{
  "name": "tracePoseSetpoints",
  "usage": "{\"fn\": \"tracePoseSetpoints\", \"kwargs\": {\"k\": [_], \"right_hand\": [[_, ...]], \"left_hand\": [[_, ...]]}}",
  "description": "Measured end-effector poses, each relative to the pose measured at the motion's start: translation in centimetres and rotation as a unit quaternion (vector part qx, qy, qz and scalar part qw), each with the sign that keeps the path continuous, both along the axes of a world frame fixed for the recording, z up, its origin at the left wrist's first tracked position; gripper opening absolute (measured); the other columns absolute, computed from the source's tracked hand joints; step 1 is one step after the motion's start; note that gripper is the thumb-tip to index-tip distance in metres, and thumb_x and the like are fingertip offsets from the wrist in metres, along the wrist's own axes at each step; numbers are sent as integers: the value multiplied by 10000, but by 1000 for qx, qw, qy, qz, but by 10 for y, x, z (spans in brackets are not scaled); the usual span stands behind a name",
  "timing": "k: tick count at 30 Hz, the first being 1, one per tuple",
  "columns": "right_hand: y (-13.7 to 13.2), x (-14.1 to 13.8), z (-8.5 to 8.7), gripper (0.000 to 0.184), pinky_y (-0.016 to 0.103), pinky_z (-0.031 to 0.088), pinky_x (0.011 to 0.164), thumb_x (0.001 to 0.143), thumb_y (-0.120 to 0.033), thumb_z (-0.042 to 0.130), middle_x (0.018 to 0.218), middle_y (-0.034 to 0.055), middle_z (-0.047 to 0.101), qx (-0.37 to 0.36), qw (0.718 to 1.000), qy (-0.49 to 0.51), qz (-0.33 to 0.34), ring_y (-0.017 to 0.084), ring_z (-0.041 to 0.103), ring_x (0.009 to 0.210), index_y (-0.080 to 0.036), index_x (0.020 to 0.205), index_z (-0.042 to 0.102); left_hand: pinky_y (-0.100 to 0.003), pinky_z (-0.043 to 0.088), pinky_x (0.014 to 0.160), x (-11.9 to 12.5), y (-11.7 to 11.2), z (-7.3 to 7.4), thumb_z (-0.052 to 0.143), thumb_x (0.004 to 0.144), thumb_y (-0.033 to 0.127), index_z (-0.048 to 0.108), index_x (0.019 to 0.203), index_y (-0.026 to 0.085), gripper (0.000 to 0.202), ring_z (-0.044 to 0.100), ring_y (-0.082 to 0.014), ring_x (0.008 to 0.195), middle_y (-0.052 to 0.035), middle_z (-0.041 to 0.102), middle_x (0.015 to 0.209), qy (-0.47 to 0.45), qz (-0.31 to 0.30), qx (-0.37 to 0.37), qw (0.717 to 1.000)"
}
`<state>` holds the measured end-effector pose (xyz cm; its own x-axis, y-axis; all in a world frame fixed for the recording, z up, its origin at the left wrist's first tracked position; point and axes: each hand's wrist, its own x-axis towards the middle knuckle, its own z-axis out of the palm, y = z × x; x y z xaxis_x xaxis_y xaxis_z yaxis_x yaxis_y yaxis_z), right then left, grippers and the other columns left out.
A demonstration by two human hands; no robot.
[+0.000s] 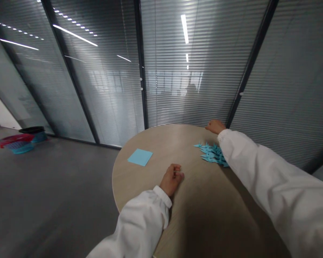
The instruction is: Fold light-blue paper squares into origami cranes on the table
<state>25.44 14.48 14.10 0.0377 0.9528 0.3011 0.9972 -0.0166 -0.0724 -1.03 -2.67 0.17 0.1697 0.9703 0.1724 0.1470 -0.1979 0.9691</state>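
My left hand [172, 178] rests on the round wooden table [204, 200] with its fingers curled in; nothing shows inside them. A flat light-blue paper square [140, 157] lies a short way to its left and beyond. My right hand [215, 126] reaches to the table's far edge, fingers bent down over the rim, and what it holds, if anything, is hidden. Beside my right sleeve lies a pile of several folded light-blue paper figures [212, 153], partly covered by the sleeve.
Glass walls with closed blinds [177, 71] stand right behind the table. Grey floor spreads to the left, where red and blue plastic baskets [17, 143] and a black lid sit by the wall.
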Motion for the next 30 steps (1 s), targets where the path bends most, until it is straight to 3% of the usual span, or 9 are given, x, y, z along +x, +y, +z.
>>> {"fn": "tracePoseSetpoints", "kwargs": {"k": [3, 5, 9, 12, 15, 17, 19, 26, 30], "right_hand": [[-41, 3, 6, 256, 241, 337, 578, 768, -327, 499, 728, 71, 671, 55, 997, 19, 42, 176, 587, 714, -155, 734, 686], [-74, 3, -4, 286, 233, 334, 576, 791, -365, 490, 679, 47, 659, 54, 994, 34, 85, 157, 575, 673, -160, 700, 669], [-134, -7, -50, 359, 240, 401, 676, 873, -388, 399, 768, 58, 686, 28, 984, 73, 159, 171, 605, 749, -178, 770, 670], [-165, -20, -95, 358, 304, 405, 889, 915, -321, 328, 1063, 84, 667, 37, 972, 97, 211, 199, 580, 1028, -198, 1019, 648], [-181, -33, -129, 388, 394, 331, 1018, 922, -290, 311, 1288, 98, 538, 56, 968, 69, 236, 222, 449, 1229, -183, 1205, 553], [-179, -36, -138, 401, 418, 305, 1044, 921, -278, 312, 1325, 118, 499, 59, 970, 56, 228, 234, 391, 1279, -151, 1235, 528], [-165, -33, -135, 413, 412, 301, 1051, 920, -271, 317, 1327, 134, 494, 59, 975, 51, 210, 235, 380, 1288, -125, 1260, 501], [-62, -12, -80, 384, 327, 336, 1010, 892, -200, 372, 1260, 114, 558, 12, 995, 50, 80, 216, 482, 1191, -163, 1239, 531], [-22, -16, -69, 369, 297, 399, 921, 841, -164, 459, 1223, 70, 595, -88, 993, 69, 22, 206, 550, 1107, -234, 1177, 594]], "left_hand": [[-322, 457, 775, -4, 2, -4, 593, 738, 295, 526, 1011, 154, 314, 545, -145, 809, -82, 555, 973, 15, -1, 11, 1000], [-346, 456, 813, -10, 2, -5, 574, 754, 306, 527, 1050, 157, 335, 553, -175, 880, -90, 576, 974, 51, -16, 43, 998], [-438, 366, 964, -26, -3, -5, 538, 786, 350, 536, 1161, 184, 410, 513, -251, 1079, -128, 581, 1151, 192, 1, 145, 971], [-496, 265, 1033, -34, -8, -4, 503, 809, 409, 506, 1250, 211, 483, 425, -296, 1211, -130, 527, 1276, 338, -4, 183, 923], [-543, 193, 1050, -36, -11, -4, 478, 821, 462, 469, 1294, 288, 504, 331, -312, 1293, -87, 476, 1351, 417, 2, 174, 892], [-566, 160, 1051, -34, -11, -5, 458, 828, 486, 449, 1309, 315, 511, 295, -320, 1316, -73, 448, 1378, 443, -1, 165, 881], [-570, 143, 1053, -33, -11, -5, 441, 834, 498, 436, 1320, 322, 517, 279, -322, 1326, -73, 429, 1394, 454, -4, 163, 876], [-544, 154, 1061, -26, -5, -4, 404, 855, 492, 418, 1335, 283, 524, 299, -302, 1320, -104, 426, 1392, 463, -12, 154, 873], [-534, 185, 1056, -21, -3, -2, 430, 849, 467, 426, 1326, 269, 516, 335, -294, 1298, -111, 457, 1362, 443, -19, 166, 881]]}}
